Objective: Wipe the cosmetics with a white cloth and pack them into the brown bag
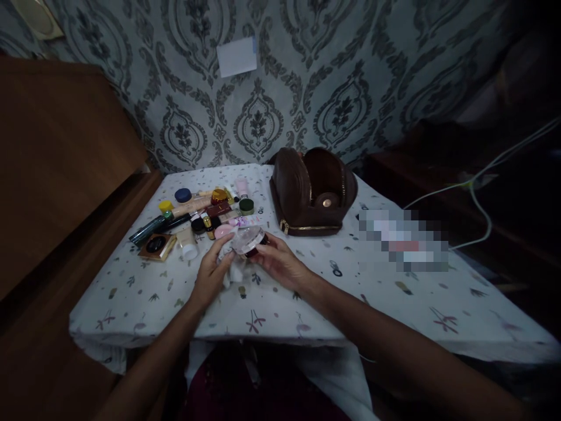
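My right hand (283, 263) grips a clear round jar (248, 238) with a dark rim, tilted above the table's front half. Against the jar's left side, my left hand (210, 270) holds a crumpled white cloth or tissue (235, 273), which hangs below the fingers. Just beyond the jar lie a pink round item (224, 231) and a white and pink tube (245, 221). A cream tube with a white cap (187, 244) rests left of my left hand. The jar's underside and part of the cloth are hidden by my fingers.
A brown zip bag (293, 190) stands open at the back. Several cosmetics lie at the left, among them a blue-lidded jar (183, 195), a green-lidded jar (246, 206) and a square compact (156, 247). A blurred-out item (405, 242) and a white cable (473, 196) are at the right.
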`<state>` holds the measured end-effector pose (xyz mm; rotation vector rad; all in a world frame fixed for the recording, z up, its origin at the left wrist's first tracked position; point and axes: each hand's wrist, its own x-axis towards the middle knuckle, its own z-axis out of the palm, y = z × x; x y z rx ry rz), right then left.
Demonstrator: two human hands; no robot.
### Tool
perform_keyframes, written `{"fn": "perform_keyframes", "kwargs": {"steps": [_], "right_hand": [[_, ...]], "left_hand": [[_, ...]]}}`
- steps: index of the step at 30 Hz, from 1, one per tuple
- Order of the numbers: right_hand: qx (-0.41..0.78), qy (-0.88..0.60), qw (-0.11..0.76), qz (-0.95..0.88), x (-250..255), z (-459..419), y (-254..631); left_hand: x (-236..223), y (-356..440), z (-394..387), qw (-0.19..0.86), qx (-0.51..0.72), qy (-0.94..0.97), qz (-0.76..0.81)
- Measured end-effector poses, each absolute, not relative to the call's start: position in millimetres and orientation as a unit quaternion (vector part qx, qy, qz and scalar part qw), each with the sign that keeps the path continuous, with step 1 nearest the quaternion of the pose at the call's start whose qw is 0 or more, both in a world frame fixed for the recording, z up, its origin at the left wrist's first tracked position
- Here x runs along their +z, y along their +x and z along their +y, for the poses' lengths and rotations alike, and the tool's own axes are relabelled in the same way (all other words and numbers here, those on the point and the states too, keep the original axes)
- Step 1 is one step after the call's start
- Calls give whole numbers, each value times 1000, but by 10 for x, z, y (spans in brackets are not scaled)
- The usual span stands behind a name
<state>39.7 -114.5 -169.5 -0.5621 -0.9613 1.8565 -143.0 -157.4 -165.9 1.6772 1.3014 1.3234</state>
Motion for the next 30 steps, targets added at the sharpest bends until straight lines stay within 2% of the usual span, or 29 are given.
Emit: {"fn": "perform_keyframes", "kwargs": {"steps": [7, 11, 15, 18, 21, 30], "right_hand": [[688, -261, 458, -498, -1733, -1122, 418], [654, -285, 426, -557, -1725, -1142, 445], [622, -302, 411, -594, -1794, -1139, 420], [559, -296, 408, -658, -1873, -1137, 390], [500, -297, 400, -708, -1911, -1156, 392], [482, -295, 353, -745, -1908, -1151, 440]], "left_hand": [[-1646, -1472, -1555, 272, 568, 532, 566], [-1596, -1486, -1646, 190, 572, 575, 554], [-1620, -1447, -1750, 76, 486, 747, 447], [-1673, -1381, -1754, 36, 384, 839, 385], [-1698, -1330, -1707, 61, 358, 842, 400], [-1579, -1340, -1602, 224, 406, 756, 462]]}}
